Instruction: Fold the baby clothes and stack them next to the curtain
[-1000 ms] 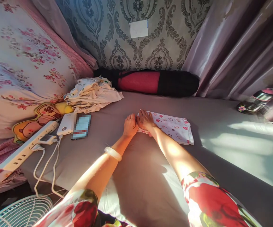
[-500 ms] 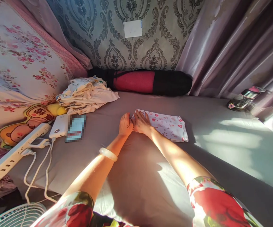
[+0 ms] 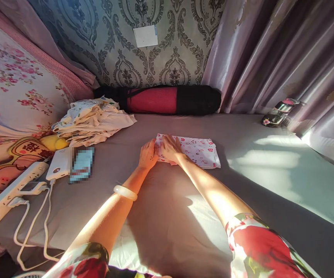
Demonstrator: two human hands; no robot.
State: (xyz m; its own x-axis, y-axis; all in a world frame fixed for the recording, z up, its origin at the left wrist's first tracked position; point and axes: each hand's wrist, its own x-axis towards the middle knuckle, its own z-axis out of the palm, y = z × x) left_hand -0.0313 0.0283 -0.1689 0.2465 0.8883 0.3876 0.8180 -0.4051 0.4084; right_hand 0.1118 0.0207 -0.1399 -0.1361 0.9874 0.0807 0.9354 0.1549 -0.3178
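A folded white cloth (image 3: pixel 200 151) with red and pink prints lies flat on the grey sheet in front of me. My right hand (image 3: pixel 171 149) rests palm down on its left part, fingers stretched out. Against the cloth's left edge lies my left hand (image 3: pixel 148 155), its fingers extended and pointing away from me; their tips are partly hard to make out. Neither hand grips anything. A pale bangle (image 3: pixel 125 193) circles my left wrist.
A crumpled heap of clothes (image 3: pixel 94 121) sits at the back left. Nearer are a phone (image 3: pixel 82 164), a white power bank (image 3: pixel 59 165) and a corded power strip (image 3: pixel 13 200). A black and red roll (image 3: pixel 152 100) lies along the wall; a dark bottle (image 3: pixel 279 112) is at right.
My right hand has slid slightly over the cloth, and a strip of cloth now shows between the two hands. My left fingers have straightened. The view has shifted a little to the right.
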